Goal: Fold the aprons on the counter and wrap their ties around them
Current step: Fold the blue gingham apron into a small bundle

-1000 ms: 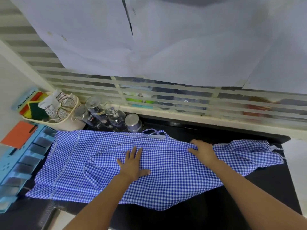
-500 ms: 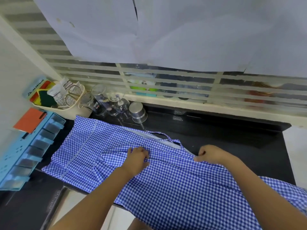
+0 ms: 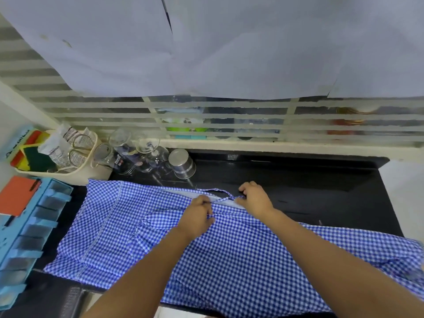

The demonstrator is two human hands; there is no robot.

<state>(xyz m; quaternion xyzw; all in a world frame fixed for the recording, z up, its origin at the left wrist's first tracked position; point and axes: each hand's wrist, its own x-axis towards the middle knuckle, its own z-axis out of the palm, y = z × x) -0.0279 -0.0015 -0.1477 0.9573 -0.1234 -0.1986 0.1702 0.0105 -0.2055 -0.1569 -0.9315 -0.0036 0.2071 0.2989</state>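
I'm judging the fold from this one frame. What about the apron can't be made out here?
- Head view: the apron runs off the bottom and right edges, so its outline is cut off.
- Only one tie shows; others are out of sight.
- The left hand and right hand cover what their curled fingers pinch.
- Items behind the window slats are blurred.

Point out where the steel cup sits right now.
In the head view, left of centre, the steel cup stands at the back of the black counter, just right of the drinking glasses and beyond the far edge of the checked apron.
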